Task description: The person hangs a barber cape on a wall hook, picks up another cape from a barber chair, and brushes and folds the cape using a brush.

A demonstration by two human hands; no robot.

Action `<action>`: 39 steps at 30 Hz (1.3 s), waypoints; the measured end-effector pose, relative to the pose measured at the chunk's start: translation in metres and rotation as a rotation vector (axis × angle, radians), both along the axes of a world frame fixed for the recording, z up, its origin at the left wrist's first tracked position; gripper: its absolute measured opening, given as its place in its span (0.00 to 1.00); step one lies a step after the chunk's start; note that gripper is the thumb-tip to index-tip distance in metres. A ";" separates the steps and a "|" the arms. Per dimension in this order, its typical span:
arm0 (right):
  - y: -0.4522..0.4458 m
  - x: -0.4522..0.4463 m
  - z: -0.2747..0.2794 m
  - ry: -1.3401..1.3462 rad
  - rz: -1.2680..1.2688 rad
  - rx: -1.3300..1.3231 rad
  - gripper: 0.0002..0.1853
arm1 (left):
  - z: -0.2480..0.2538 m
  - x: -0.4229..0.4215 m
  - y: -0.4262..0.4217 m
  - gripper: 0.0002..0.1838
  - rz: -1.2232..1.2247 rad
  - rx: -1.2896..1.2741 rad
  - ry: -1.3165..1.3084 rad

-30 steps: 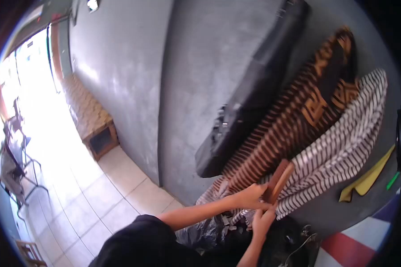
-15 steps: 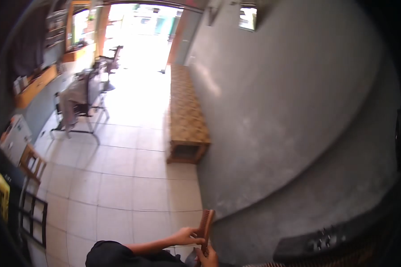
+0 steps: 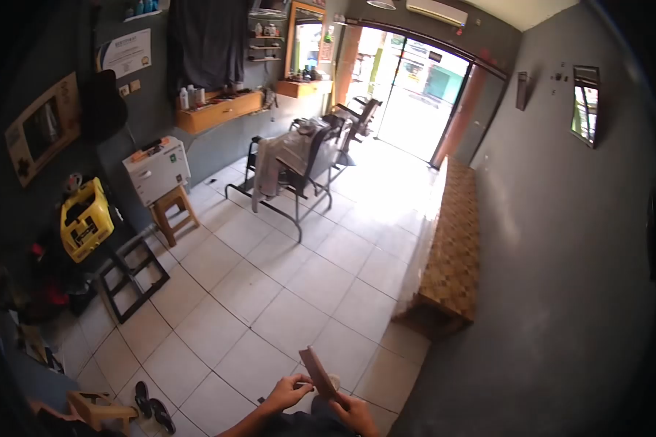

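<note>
- 2 bare hands are in view at the lower edge, with 1 brown wooden comb (image 3: 318, 373) between them, raised above the tiled floor (image 3: 240, 349).
- Right hand (image 3: 354, 414): fingers closed around the comb's lower end; grip appears firm.
- Left hand (image 3: 287, 393): fingers partly curled, just beside the comb's left side near mid-length. Contact cannot be confirmed from this angle, nor can any grip by this hand.
- Comb alignment: long axis tilted, running from the free end at upper left down to the right hand at lower right. From the left fingers, the comb lies immediately to the right; the right hand is nearer, being already on it.
- Comb teeth: not distinguishable.
- Surroundings: 1 pair of sandals (image 3: 143, 400) on the floor at lower left, beside 1 wooden stool (image 3: 103, 410); 1 low bench (image 3: 452, 247) along the right wall, well apart from both hands.
</note>
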State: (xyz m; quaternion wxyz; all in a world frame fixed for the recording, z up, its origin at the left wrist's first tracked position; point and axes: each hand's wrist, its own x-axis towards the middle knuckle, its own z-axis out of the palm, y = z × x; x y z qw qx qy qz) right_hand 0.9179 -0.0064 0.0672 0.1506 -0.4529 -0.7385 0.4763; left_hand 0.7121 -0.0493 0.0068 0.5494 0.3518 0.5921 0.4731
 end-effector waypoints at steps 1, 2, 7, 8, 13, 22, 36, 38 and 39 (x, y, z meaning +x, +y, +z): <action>0.018 -0.008 0.000 0.025 0.047 0.026 0.17 | -0.002 -0.005 0.008 0.12 0.060 -0.034 -0.002; 0.036 -0.015 0.002 0.040 0.088 0.049 0.17 | -0.005 -0.006 0.016 0.11 0.113 -0.071 -0.015; 0.130 -0.032 0.003 0.043 0.101 0.086 0.16 | -0.002 -0.014 0.109 0.12 0.318 -0.077 -0.033; 0.154 -0.033 0.000 0.013 0.084 0.082 0.18 | 0.006 -0.015 0.136 0.12 0.330 -0.062 -0.046; 0.259 -0.029 -0.004 0.063 -0.071 0.096 0.18 | 0.042 -0.017 0.249 0.10 0.160 -0.014 -0.019; 0.402 -0.128 -0.010 -0.023 0.180 0.052 0.18 | 0.023 -0.101 0.318 0.07 0.483 -0.064 -0.053; 0.568 -0.454 0.016 -0.070 0.264 0.129 0.21 | 0.022 -0.412 0.473 0.07 0.656 0.027 -0.101; 0.593 -0.487 0.029 -0.041 0.228 0.066 0.22 | 0.018 -0.456 0.490 0.06 0.664 0.007 -0.056; 0.604 -0.501 0.035 -0.024 0.204 0.026 0.22 | 0.013 -0.475 0.499 0.07 0.630 0.003 -0.022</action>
